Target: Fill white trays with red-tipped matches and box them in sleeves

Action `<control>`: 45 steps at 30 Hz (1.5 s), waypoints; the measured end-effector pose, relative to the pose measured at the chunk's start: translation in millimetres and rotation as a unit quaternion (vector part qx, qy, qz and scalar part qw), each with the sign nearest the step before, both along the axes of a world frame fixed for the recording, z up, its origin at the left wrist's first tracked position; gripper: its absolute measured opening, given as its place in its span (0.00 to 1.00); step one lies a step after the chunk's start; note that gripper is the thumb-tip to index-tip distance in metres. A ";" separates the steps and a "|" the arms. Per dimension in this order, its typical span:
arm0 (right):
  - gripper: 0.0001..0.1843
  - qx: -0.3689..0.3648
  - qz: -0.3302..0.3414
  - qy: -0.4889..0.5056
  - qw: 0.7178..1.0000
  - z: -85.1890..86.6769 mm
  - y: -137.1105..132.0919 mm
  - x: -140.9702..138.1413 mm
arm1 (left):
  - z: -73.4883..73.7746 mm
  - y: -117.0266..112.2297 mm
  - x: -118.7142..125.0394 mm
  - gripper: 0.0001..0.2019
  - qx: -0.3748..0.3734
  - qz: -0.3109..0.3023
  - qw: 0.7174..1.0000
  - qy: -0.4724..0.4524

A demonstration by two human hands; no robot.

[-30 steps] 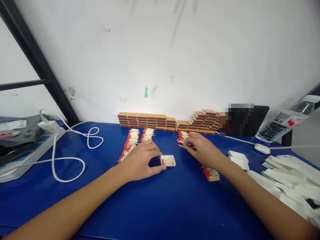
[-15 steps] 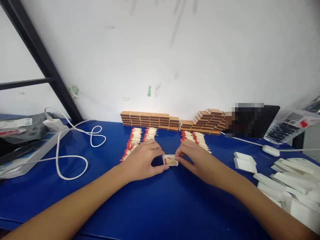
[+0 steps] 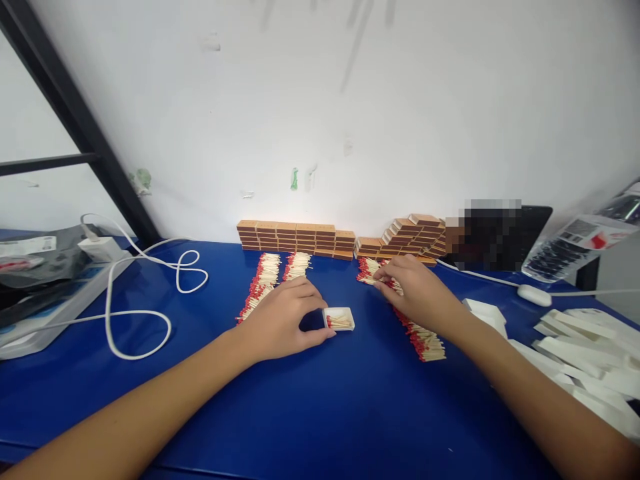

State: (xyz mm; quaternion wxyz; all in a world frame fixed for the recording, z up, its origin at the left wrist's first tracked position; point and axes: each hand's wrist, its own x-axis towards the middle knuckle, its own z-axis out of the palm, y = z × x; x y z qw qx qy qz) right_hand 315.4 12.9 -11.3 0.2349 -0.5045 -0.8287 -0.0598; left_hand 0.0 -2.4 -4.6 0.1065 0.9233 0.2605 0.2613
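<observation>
A small white matchbox tray point(image 3: 345, 313) lies on the blue table with several red-tipped matches point(image 3: 339, 323) in it. My left hand point(image 3: 287, 313) is closed on the tray's left end, thumb in front and fingers behind. Further right, my right hand point(image 3: 415, 287) reaches over a row of matches point(image 3: 425, 343), its thumb and fingertips pinched together on matches at the upper part. Two more match rows point(image 3: 265, 273) stretch away behind my left hand, which partly covers them.
Brown matchboxes point(image 3: 287, 237) are stacked along the wall, with a second stepped stack point(image 3: 413, 233) to the right. White empty trays point(image 3: 575, 353) pile up at the right. A white cable point(image 3: 113, 300) loops on the left; a plastic bottle point(image 3: 580, 243) leans at the back right.
My right hand has left the tray and moved up and right to the match row. My left hand stays at the tray. The view has shifted slightly.
</observation>
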 end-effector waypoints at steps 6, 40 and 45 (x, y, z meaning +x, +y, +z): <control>0.09 -0.028 0.001 -0.008 1.000 -11.5 5.3 2.4 | -1.2 0.6 -1.1 0.14 0.006 0.004 1.000 -0.001; 0.06 -0.042 0.145 0.041 0.988 9.8 -43.5 -54.9 | -0.4 -2.0 1.1 0.13 0.020 0.002 1.000 -0.005; 0.06 -0.040 0.134 0.039 0.989 12.9 -48.3 -62.6 | -0.1 -2.7 0.8 0.11 0.022 0.000 1.000 -0.006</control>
